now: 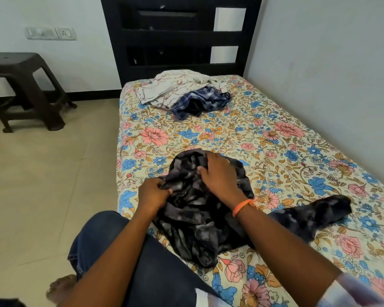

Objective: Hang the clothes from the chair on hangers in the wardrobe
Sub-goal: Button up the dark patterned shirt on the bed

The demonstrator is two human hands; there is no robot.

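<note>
A bed (242,134) covered by a floral sheet is set against a pale wall, with a dark headboard (177,36) at 12 o'clock. A crumpled dark patterned shirt (200,209) is spread on the sheet at 6 o'clock. Its edge is pinched by the left hand (152,193), and its upper folds are grasped by the right hand (220,176). A white garment (169,89) and a blue checked garment (202,103) are heaped at 12 o'clock. A brown plastic stool (24,85) is seen at 10 o'clock.

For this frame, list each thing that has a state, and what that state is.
Dark shirt: crumpled on the bed, gripped by both hands.
Left hand: pinching the shirt's edge.
Right hand: gripping the shirt's fabric.
White garment: heaped near the headboard.
Blue checked garment: crumpled beside it, touching.
Stool: upright on the floor.
</note>
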